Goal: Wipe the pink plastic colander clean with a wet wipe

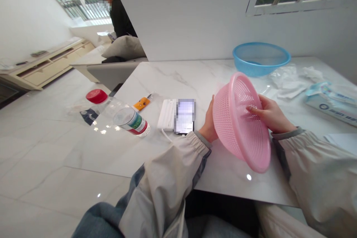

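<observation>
The left hand is cupping the pink basket from behind, its fingers hidden, so their grip cannot be told. The right hand is curling its fingers against the mesh, and the basket is tilting on edge near the front edge of the tabletop. A blue basin is sitting at the back edge beside crumpled tissue; the tissue box print is too small to read.

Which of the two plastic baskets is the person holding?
The pink mesh basket, tilted between the left hand and right hand; the blue basket sits apart on the marble table.
</observation>
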`<action>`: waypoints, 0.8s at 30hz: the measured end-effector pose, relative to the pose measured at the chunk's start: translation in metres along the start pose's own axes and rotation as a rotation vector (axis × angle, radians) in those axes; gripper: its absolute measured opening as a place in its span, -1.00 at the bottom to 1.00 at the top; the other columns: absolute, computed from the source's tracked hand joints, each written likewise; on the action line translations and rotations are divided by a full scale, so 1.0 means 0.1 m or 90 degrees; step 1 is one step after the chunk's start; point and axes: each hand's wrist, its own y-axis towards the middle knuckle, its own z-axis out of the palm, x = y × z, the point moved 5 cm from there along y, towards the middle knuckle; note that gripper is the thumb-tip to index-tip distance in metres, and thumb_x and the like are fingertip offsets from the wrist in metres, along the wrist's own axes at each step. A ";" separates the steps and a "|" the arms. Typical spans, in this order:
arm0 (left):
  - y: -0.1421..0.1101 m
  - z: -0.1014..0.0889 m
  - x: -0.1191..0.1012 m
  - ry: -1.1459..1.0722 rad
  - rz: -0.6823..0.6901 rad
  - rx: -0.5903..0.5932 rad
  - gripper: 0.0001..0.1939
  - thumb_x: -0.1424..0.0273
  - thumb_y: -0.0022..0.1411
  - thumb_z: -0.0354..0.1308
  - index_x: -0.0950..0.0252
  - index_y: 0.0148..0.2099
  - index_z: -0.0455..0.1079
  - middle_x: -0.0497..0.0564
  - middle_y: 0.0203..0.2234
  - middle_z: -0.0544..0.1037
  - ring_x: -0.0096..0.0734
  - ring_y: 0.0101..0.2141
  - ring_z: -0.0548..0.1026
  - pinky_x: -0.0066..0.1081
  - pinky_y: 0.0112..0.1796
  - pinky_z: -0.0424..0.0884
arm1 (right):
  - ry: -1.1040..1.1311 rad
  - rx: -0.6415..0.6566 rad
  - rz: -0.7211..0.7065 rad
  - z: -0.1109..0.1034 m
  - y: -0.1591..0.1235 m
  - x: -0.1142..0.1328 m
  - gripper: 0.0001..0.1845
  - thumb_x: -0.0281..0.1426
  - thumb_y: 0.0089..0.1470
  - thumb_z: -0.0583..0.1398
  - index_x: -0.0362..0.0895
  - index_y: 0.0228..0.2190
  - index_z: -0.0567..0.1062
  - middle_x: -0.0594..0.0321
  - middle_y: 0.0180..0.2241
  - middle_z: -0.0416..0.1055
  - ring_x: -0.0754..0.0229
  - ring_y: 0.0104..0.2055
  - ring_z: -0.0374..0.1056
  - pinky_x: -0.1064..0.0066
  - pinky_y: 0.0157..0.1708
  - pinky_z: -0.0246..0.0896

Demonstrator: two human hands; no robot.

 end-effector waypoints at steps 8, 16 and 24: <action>-0.08 0.13 0.03 0.089 0.016 0.077 -0.32 -0.11 0.58 -0.15 0.23 0.23 0.58 0.16 0.16 0.64 -0.03 0.28 0.52 -0.05 0.41 0.24 | 0.101 -0.125 0.073 -0.11 0.00 0.00 -0.42 -0.19 -0.24 0.59 -0.02 -0.12 0.68 0.20 -0.22 0.62 0.09 -0.27 0.51 0.27 -0.37 0.59; -0.10 0.14 0.07 0.127 0.018 0.080 -0.40 -0.01 0.60 -0.08 0.26 0.26 0.58 0.10 0.19 0.65 -0.03 0.40 0.39 -0.09 0.46 0.17 | 0.174 -0.201 0.069 -0.14 -0.02 0.01 -0.59 -0.28 -0.22 0.56 0.01 -0.25 0.66 0.12 -0.17 0.64 -0.05 -0.23 0.57 0.05 -0.27 0.67; -0.09 0.10 0.10 0.175 0.040 0.102 -0.43 0.02 0.52 0.13 0.29 0.33 0.53 0.16 0.22 0.62 0.09 0.42 0.37 -0.05 0.43 0.23 | 0.229 -0.281 0.055 -0.18 -0.04 0.04 -0.59 -0.36 -0.23 0.53 0.01 -0.26 0.63 0.14 -0.12 0.62 -0.07 -0.19 0.59 -0.14 -0.09 0.68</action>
